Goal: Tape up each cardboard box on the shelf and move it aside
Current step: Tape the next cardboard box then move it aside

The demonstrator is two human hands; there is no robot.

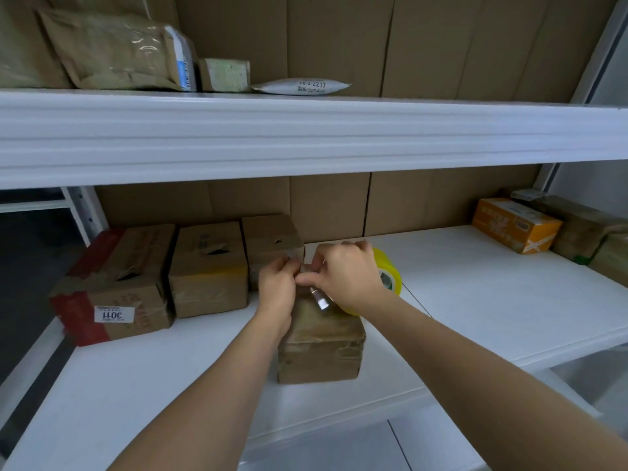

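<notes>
we see brown box [321,341] mid-shelf [475,300] | left hand [277,288] pinching tape on its top | right hand [346,275] curled round small metal tool [321,299] | yellow tape roll [389,273] just behind | three boxes [209,270] rear-left

A parcel storeroom; white metal shelving [306,137] holds labelled cardboard boxes [115,287] and mailer bags [300,86].

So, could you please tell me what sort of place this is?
Probably a parcel storeroom or small warehouse: white metal shelving, labelled cardboard boxes lined along it, a padded mailer above, and yellow packing tape beside the box being sealed.
</notes>
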